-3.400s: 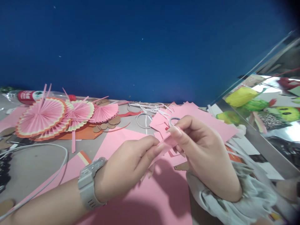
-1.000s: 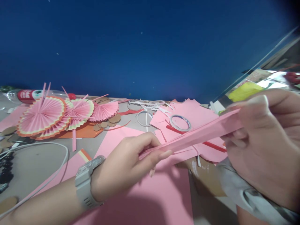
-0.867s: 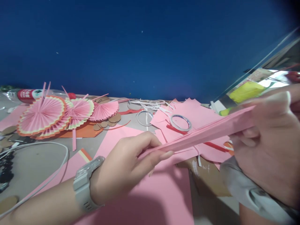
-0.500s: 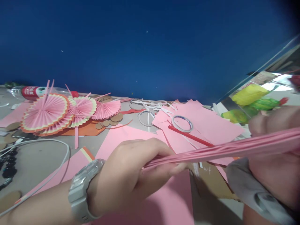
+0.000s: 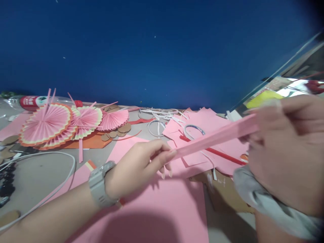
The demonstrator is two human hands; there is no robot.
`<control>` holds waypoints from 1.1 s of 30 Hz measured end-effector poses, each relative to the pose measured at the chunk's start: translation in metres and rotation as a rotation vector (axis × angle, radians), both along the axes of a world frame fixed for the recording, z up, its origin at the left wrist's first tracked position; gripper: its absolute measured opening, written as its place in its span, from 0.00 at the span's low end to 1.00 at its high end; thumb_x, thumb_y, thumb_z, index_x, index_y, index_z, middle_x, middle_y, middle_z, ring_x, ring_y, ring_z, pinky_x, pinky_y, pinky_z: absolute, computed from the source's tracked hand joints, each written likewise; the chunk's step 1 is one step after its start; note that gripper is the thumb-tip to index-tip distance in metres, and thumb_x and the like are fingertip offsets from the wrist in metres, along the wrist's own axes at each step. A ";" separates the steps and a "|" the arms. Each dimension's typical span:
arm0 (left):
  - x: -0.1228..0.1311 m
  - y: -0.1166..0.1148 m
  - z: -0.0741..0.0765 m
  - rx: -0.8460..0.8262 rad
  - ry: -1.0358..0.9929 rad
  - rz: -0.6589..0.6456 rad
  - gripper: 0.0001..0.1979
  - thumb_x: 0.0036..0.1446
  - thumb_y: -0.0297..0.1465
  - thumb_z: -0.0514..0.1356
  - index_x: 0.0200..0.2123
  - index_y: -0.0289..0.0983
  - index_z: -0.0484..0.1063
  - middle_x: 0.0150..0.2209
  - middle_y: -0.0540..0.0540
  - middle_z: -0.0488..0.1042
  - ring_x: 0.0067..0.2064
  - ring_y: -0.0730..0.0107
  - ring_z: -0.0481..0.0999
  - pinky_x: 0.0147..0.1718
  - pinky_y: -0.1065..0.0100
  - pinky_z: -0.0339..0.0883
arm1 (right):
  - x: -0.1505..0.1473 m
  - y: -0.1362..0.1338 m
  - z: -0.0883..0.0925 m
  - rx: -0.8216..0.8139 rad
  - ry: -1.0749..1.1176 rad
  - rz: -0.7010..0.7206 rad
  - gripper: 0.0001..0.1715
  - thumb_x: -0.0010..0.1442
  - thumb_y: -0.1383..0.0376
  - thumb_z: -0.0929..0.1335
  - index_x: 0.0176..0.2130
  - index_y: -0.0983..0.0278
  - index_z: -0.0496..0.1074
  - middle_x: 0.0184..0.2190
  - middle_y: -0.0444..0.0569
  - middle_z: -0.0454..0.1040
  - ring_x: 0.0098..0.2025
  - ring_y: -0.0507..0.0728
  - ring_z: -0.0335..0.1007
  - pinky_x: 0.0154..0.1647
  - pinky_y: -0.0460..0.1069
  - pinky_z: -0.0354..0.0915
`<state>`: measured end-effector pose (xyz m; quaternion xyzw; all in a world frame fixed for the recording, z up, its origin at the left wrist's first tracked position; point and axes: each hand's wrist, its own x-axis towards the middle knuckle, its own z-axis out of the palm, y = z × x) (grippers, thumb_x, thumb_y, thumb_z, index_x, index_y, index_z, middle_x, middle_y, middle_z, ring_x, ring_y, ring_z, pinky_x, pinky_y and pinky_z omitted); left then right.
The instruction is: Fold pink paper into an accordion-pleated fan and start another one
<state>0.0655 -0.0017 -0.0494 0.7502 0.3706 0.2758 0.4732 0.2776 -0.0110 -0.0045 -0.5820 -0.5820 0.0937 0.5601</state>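
Left hand (image 5: pixel 136 165), grey watch (image 5: pixel 100 184) on wrist, pinches left end of folded pink strip (image 5: pixel 215 136) between thumb and fingers. Strip spans mid-air, rising rightward above table clutter. Right hand (image 5: pixel 286 152), blurred, close to camera, closed round strip's right end. Around, left to right: bottle (image 5: pixel 32 102) lying far left; pleated paper fans (image 5: pixel 45 125); white cable (image 5: pixel 50 158) loop nearer; big pink sheet (image 5: pixel 162 209) near, below hands; tape ring (image 5: pixel 193 130) and red strip (image 5: pixel 220 155) on loose pink papers beyond.
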 end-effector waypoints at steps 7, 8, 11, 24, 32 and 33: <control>-0.006 0.019 -0.014 -0.104 0.212 -0.319 0.12 0.59 0.40 0.53 0.32 0.37 0.67 0.30 0.52 0.72 0.31 0.74 0.70 0.30 0.73 0.60 | -0.013 0.022 -0.019 -0.425 -0.047 0.400 0.13 0.57 0.59 0.67 0.26 0.62 0.64 0.20 0.40 0.64 0.21 0.48 0.58 0.19 0.45 0.55; -0.006 0.018 -0.014 -0.133 0.191 -0.313 0.12 0.59 0.41 0.53 0.33 0.38 0.66 0.30 0.53 0.72 0.30 0.75 0.69 0.30 0.73 0.60 | -0.014 0.023 -0.021 -0.460 -0.047 0.439 0.14 0.57 0.57 0.67 0.26 0.62 0.63 0.20 0.40 0.64 0.21 0.48 0.58 0.20 0.45 0.56; -0.002 0.013 -0.013 -0.161 0.163 -0.264 0.12 0.60 0.40 0.52 0.31 0.38 0.63 0.25 0.55 0.67 0.26 0.78 0.64 0.25 0.75 0.57 | -0.020 0.022 -0.025 -0.492 -0.003 0.479 0.16 0.57 0.55 0.67 0.26 0.62 0.61 0.21 0.41 0.64 0.21 0.48 0.58 0.21 0.45 0.57; -0.029 0.045 -0.004 0.017 0.488 -0.361 0.17 0.62 0.39 0.48 0.27 0.36 0.67 0.23 0.53 0.68 0.25 0.75 0.65 0.25 0.74 0.56 | 0.006 0.041 -0.037 -0.485 -0.117 0.494 0.16 0.56 0.53 0.67 0.28 0.62 0.62 0.21 0.42 0.67 0.22 0.50 0.64 0.22 0.45 0.60; -0.054 0.065 -0.005 -0.105 0.657 -0.416 0.13 0.60 0.38 0.50 0.29 0.37 0.67 0.28 0.51 0.74 0.29 0.73 0.72 0.29 0.74 0.60 | 0.019 0.065 -0.064 -0.727 -0.566 0.808 0.16 0.58 0.54 0.64 0.27 0.63 0.64 0.24 0.42 0.70 0.27 0.51 0.63 0.28 0.46 0.57; -0.057 0.066 -0.005 -0.101 0.659 -0.431 0.13 0.60 0.38 0.49 0.29 0.37 0.67 0.27 0.52 0.74 0.29 0.73 0.71 0.29 0.74 0.60 | 0.017 0.065 -0.067 -0.730 -0.580 0.827 0.16 0.58 0.54 0.64 0.27 0.63 0.64 0.25 0.42 0.70 0.28 0.51 0.63 0.29 0.46 0.56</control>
